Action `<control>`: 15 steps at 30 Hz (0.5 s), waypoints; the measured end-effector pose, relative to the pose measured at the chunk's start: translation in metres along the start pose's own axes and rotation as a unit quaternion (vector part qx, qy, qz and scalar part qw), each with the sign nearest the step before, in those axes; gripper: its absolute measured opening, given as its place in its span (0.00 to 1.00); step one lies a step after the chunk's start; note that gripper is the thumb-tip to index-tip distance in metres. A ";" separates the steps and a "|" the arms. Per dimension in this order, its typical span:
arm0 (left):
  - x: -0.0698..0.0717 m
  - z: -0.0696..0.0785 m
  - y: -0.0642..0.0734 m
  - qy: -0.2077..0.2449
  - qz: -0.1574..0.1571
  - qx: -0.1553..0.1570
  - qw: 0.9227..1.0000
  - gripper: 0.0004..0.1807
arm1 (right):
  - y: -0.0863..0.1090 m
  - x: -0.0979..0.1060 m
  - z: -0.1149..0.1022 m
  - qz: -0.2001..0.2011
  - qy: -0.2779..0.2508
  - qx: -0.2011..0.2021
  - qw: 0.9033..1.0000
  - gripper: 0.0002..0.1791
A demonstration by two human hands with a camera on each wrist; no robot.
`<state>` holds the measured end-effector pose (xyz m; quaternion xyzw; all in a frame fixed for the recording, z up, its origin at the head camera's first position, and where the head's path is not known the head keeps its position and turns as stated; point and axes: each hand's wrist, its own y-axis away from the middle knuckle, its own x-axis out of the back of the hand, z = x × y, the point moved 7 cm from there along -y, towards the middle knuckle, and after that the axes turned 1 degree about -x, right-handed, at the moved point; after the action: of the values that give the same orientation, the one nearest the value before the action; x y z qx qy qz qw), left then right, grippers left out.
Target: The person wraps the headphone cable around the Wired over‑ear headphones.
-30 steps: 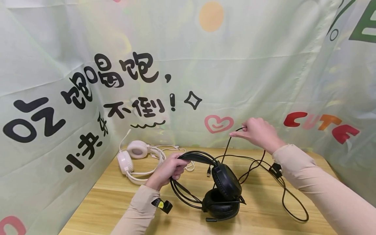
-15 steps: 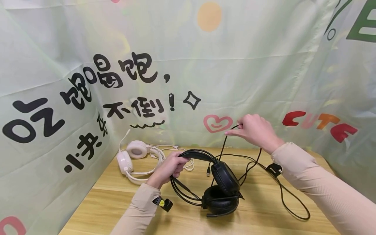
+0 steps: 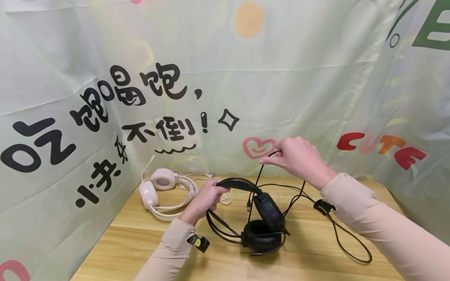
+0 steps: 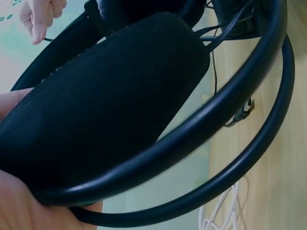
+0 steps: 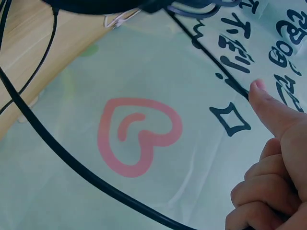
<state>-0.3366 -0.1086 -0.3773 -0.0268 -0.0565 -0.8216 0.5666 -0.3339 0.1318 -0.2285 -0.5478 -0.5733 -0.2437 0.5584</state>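
A black over-ear headset [image 3: 268,212] with a boom microphone [image 3: 258,253] is held tilted at the table's middle. My left hand [image 3: 205,200] grips its headband [image 4: 120,91], fingers wrapped round the padded strip and the tubes. Up and to the right, my right hand [image 3: 299,158] holds the headset's black cable [image 3: 258,177] raised. In the right wrist view, the thumb of my right hand [image 5: 278,182] points along the cable [image 5: 211,55] while the other fingers are curled. Behind the headset hangs or lies a USB plug [image 3: 249,205]; which, I cannot tell.
A white headset [image 3: 163,179] with its own cable lies at the table's back left. Loops of black cable, with a black clip-like piece [image 3: 323,207] beside my right sleeve, trail across the right side. Printed cloth [image 3: 299,78] hangs behind the wooden table [image 3: 116,238].
My right hand has moved left with the cable, nearer the headset. My left hand has shifted slightly right, and the headset's ear cups have risen a little.
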 end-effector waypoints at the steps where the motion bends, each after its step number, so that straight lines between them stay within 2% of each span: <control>1: 0.002 0.000 0.000 0.001 0.009 0.001 1.000 0.03 | 0.001 0.001 -0.001 0.002 -0.001 0.002 1.000 0.38; 9: 0.011 0.002 -0.002 0.006 0.061 -0.008 0.998 0.03 | 0.005 0.003 0.003 0.002 -0.011 -0.009 1.000 0.38; 15: 0.018 0.007 -0.002 -0.046 0.102 -0.021 0.993 0.06 | 0.006 0.003 0.000 0.006 -0.015 -0.004 1.000 0.37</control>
<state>-0.3451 -0.1234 -0.3689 -0.0821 -0.0623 -0.7583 0.6437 -0.3278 0.1350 -0.2280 -0.5570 -0.5775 -0.2342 0.5489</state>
